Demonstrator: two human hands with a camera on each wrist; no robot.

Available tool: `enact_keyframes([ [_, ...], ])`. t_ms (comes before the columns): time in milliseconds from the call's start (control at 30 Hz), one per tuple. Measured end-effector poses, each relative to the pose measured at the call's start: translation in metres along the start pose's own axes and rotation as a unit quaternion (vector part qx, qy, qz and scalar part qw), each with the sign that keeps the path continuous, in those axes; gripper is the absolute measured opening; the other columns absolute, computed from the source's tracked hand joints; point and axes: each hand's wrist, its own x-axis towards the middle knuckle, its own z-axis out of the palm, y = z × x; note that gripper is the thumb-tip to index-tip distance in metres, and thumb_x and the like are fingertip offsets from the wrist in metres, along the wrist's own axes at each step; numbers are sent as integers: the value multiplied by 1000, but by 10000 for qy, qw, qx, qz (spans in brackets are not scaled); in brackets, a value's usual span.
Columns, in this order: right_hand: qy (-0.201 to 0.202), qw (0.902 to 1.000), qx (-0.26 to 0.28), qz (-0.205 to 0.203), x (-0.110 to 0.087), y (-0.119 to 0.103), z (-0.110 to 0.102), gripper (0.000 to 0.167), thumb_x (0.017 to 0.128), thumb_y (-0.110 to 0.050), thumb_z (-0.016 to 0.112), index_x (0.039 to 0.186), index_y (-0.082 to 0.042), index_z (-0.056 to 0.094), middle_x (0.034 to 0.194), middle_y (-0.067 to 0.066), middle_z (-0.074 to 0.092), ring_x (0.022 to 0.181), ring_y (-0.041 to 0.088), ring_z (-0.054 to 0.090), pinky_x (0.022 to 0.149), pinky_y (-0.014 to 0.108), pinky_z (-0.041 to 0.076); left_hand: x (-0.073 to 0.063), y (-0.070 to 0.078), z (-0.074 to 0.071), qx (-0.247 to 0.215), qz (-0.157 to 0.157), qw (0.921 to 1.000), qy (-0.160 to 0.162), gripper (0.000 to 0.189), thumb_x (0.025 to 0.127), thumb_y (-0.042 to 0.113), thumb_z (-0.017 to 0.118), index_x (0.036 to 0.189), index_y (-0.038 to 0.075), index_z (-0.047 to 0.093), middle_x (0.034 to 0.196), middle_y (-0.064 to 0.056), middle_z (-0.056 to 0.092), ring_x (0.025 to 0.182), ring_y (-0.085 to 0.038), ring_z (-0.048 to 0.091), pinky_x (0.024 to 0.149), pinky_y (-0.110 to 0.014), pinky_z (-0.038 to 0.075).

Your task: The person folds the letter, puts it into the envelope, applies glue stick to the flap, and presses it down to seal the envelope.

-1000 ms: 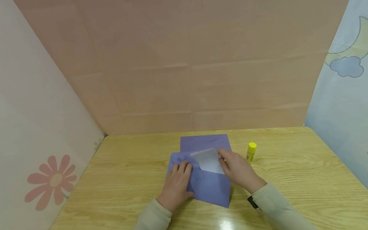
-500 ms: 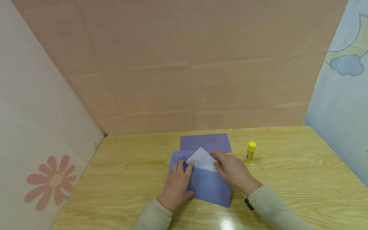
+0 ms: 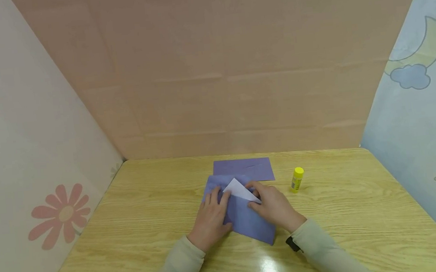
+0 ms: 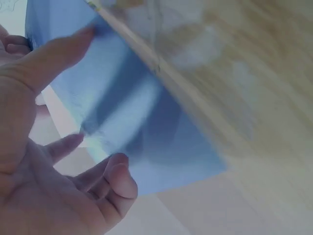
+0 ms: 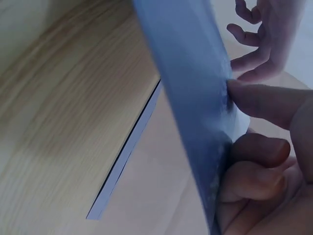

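A purple paper envelope [image 3: 249, 224] lies tilted between the hands, its mouth toward the far side. Out of that mouth shows a white triangular corner of paper [image 3: 237, 189]. My left hand [image 3: 210, 218] holds the envelope's left part, fingers spread near the mouth and thumb by the lower edge; the left wrist view shows the thumb on the purple paper [image 4: 132, 107]. At the mouth's right side, my right hand [image 3: 275, 206] pinches the envelope, its thumb on the front panel beside the white paper. Curled fingers of that hand [image 5: 259, 166] show behind the envelope's edge [image 5: 190, 98].
A flat purple paper piece [image 3: 244, 168] lies behind the envelope on the wooden table [image 3: 139, 212]. To the right stands an upright yellow glue stick [image 3: 297, 180]. Beyond the table's far edge hangs a pinkish-brown backdrop [image 3: 222, 101], with patterned sheets at both sides.
The white paper has turned corner-up and sunk deeper into the envelope, so less of it shows. My right hand has shifted left and slightly down; the left hand has barely moved.
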Motion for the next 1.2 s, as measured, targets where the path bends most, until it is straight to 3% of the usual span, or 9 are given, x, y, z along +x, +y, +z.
enact_keyframes([
  [200,517,9971,407,391,1,3,-4,45,83,-12,81,123,-10,62,84,-2,65,62,9,50,57,27,45,3,-7,-6,-727,-470,9916,962,71,80,28,84,137,4,49,139,-24,43,113,-38,53,86,-47,54],
  [300,763,9909,882,666,2,6,-6,45,83,-11,80,123,-8,60,85,3,68,59,11,51,56,27,47,5,-11,-10,-1227,-817,9785,1439,55,87,23,78,128,0,50,126,-21,48,107,-34,53,82,-42,54],
  [367,882,9863,1154,787,1,7,-8,46,84,-11,80,125,-7,59,84,4,68,56,12,51,55,26,47,6,-12,-12,-1744,-1091,9668,1515,46,91,20,73,123,-2,49,117,-19,50,103,-31,53,78,-38,53],
  [433,970,9819,1380,866,1,8,-10,48,84,-11,79,126,-7,57,82,4,68,54,13,49,54,26,47,6,-14,-14,-2487,-1390,9496,1309,40,95,20,68,122,-2,47,109,-16,54,96,-27,55,74,-35,51],
  [633,1087,9741,1690,1036,1,7,-11,49,87,-13,78,130,-8,54,85,6,68,54,13,47,54,26,44,5,-17,-18,-4443,-1813,8773,-60,30,106,24,49,127,2,49,108,-16,62,90,-32,63,74,-35,50],
  [767,1114,9652,2067,1153,1,5,-11,48,88,-14,77,130,-9,54,88,8,68,57,13,48,54,25,42,4,-17,-17,-4827,-1843,8558,-242,29,108,23,46,126,1,46,109,-20,64,91,-38,60,71,-34,48],
  [833,1131,9605,2247,1186,1,4,-12,47,88,-14,77,129,-9,54,89,9,68,58,14,49,54,25,42,4,-16,-18,-4811,-1849,8568,-156,27,107,23,47,124,2,46,106,-20,65,88,-38,59,68,-32,47],
  [1067,1089,9549,2518,1139,3,0,-14,27,95,-8,67,121,-5,59,86,11,71,66,15,61,63,25,49,7,-17,-19,-4577,-1379,8784,-62,17,109,14,42,103,2,52,93,-21,65,80,-39,58,58,-26,42],
  [1200,1002,9576,2521,970,3,-1,-16,21,100,-6,58,120,-3,60,92,13,72,76,19,65,68,28,51,8,-16,-22,-4576,-1280,8798,-138,16,109,14,40,103,3,50,93,-21,64,81,-39,58,57,-26,41],
])
